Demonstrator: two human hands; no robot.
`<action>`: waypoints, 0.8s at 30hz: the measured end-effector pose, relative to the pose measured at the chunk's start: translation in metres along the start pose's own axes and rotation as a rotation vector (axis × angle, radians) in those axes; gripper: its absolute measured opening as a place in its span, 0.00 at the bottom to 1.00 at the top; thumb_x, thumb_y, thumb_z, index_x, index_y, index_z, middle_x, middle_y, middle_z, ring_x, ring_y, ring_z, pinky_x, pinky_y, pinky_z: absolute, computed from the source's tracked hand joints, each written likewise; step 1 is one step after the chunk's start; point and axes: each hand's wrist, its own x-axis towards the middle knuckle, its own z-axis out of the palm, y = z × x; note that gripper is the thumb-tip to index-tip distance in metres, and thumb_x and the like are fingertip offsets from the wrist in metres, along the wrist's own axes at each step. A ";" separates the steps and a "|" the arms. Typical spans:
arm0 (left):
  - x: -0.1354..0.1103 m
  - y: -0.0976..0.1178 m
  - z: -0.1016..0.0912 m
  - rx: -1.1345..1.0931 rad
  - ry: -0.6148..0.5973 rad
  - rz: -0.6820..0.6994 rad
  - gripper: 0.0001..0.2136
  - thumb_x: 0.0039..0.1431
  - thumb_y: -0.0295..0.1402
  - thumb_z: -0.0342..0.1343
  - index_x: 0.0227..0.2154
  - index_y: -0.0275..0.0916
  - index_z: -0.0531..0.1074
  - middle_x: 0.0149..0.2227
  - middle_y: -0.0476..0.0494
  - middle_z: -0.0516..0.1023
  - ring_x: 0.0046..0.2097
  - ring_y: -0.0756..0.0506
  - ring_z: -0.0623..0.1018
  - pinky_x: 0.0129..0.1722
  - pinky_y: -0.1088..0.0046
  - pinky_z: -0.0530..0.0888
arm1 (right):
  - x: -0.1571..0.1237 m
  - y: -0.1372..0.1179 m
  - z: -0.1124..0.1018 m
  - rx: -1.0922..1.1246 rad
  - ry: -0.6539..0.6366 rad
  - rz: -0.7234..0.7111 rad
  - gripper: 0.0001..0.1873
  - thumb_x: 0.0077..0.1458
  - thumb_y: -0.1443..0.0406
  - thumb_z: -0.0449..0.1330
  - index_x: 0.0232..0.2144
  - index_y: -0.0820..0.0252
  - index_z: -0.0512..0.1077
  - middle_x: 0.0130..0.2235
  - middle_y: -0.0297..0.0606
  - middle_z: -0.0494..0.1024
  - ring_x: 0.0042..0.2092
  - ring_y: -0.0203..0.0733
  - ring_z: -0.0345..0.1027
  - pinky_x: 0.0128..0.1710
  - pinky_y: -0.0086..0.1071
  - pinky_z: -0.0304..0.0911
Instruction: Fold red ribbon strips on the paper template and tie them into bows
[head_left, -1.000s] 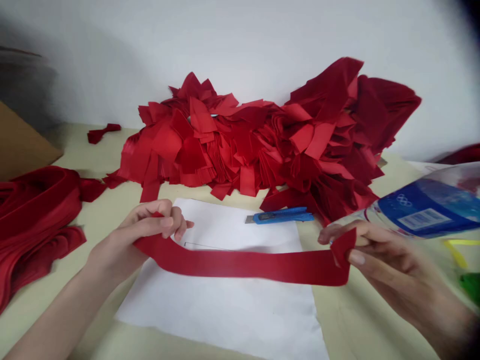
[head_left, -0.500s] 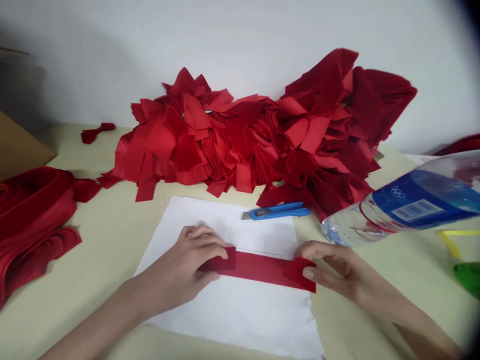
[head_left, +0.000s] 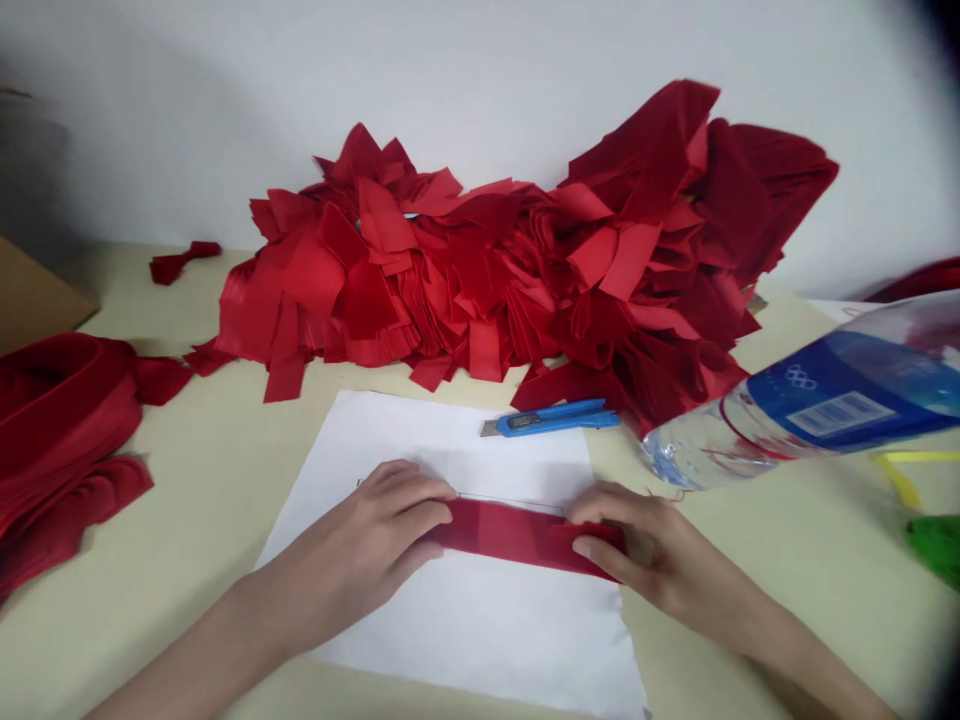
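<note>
Head view: red strip [head_left: 517, 533] pressed between left hand [head_left: 375, 540] and right hand [head_left: 645, 560].

My counter [head_left: 202, 500] carries a white paper sheet [head_left: 465, 640]; beyond it lie a blue utility knife [head_left: 551, 418] and red fabric heap [head_left: 487, 270], to its right a water bottle [head_left: 810, 410].

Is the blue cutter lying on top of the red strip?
No, the blue cutter lies apart from the red strip, at the far edge of the white paper.

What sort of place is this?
Probably a craft or piecework table: a pile of red fabric pieces, a blue utility knife, left hand and right hand pressing a red strip on white paper.
</note>
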 end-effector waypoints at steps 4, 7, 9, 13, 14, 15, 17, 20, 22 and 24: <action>0.001 0.002 0.000 0.078 -0.007 0.042 0.06 0.63 0.29 0.50 0.38 0.39 0.71 0.50 0.48 0.72 0.52 0.44 0.68 0.53 0.61 0.66 | -0.001 -0.001 0.000 0.004 0.011 -0.010 0.07 0.59 0.62 0.53 0.36 0.56 0.70 0.38 0.38 0.73 0.36 0.38 0.66 0.32 0.29 0.62; -0.001 0.011 0.004 0.206 0.036 0.076 0.07 0.63 0.27 0.48 0.38 0.37 0.72 0.50 0.45 0.72 0.52 0.41 0.68 0.49 0.57 0.68 | -0.003 0.000 -0.001 0.011 0.015 -0.017 0.07 0.59 0.63 0.53 0.36 0.57 0.70 0.38 0.38 0.73 0.37 0.38 0.67 0.33 0.29 0.62; -0.003 0.019 0.012 0.312 0.092 0.115 0.08 0.63 0.27 0.48 0.41 0.35 0.72 0.49 0.42 0.73 0.51 0.39 0.69 0.48 0.56 0.68 | -0.003 0.000 -0.001 0.014 0.010 -0.003 0.07 0.58 0.63 0.53 0.36 0.57 0.70 0.38 0.38 0.73 0.36 0.37 0.66 0.31 0.28 0.62; -0.010 0.034 0.035 0.459 0.237 0.104 0.16 0.63 0.40 0.49 0.42 0.32 0.72 0.49 0.39 0.75 0.52 0.37 0.71 0.52 0.53 0.65 | -0.002 -0.001 -0.001 -0.001 0.016 0.014 0.07 0.58 0.62 0.54 0.36 0.57 0.70 0.37 0.38 0.73 0.34 0.37 0.66 0.29 0.28 0.61; -0.012 0.036 0.040 0.474 0.250 0.090 0.19 0.62 0.44 0.48 0.43 0.32 0.72 0.50 0.39 0.75 0.53 0.37 0.70 0.54 0.52 0.62 | -0.002 -0.001 -0.001 -0.007 0.020 0.014 0.07 0.58 0.62 0.54 0.36 0.57 0.70 0.37 0.38 0.73 0.34 0.37 0.67 0.29 0.28 0.61; -0.013 0.038 0.044 0.493 0.250 0.085 0.22 0.61 0.47 0.47 0.44 0.32 0.72 0.51 0.38 0.74 0.55 0.36 0.69 0.56 0.50 0.59 | -0.002 -0.002 -0.001 -0.011 0.023 0.010 0.07 0.58 0.62 0.54 0.36 0.57 0.70 0.37 0.38 0.73 0.34 0.37 0.67 0.29 0.28 0.62; -0.014 0.041 0.046 0.533 0.224 0.100 0.26 0.60 0.51 0.45 0.47 0.33 0.70 0.53 0.38 0.73 0.56 0.35 0.68 0.58 0.48 0.52 | -0.002 -0.002 -0.001 -0.017 0.027 0.001 0.07 0.58 0.62 0.54 0.36 0.57 0.70 0.36 0.38 0.74 0.35 0.38 0.67 0.30 0.28 0.63; -0.013 0.042 0.042 0.593 0.166 0.122 0.28 0.59 0.53 0.44 0.49 0.34 0.69 0.54 0.39 0.72 0.55 0.35 0.69 0.59 0.49 0.49 | -0.002 -0.002 -0.001 -0.015 0.041 -0.022 0.08 0.58 0.61 0.54 0.35 0.56 0.71 0.36 0.38 0.74 0.36 0.39 0.68 0.32 0.30 0.64; -0.012 0.042 0.038 0.626 0.153 0.131 0.29 0.59 0.54 0.43 0.49 0.33 0.69 0.53 0.38 0.73 0.54 0.35 0.70 0.58 0.49 0.51 | -0.002 -0.002 -0.001 -0.005 0.056 -0.032 0.07 0.58 0.61 0.54 0.35 0.56 0.71 0.37 0.38 0.74 0.36 0.40 0.69 0.33 0.31 0.65; -0.012 0.042 0.036 0.646 0.157 0.127 0.30 0.59 0.54 0.43 0.49 0.32 0.70 0.52 0.36 0.73 0.53 0.34 0.71 0.56 0.49 0.57 | -0.002 -0.002 0.000 0.006 0.070 -0.040 0.07 0.58 0.61 0.54 0.35 0.56 0.71 0.36 0.38 0.75 0.36 0.40 0.69 0.34 0.31 0.65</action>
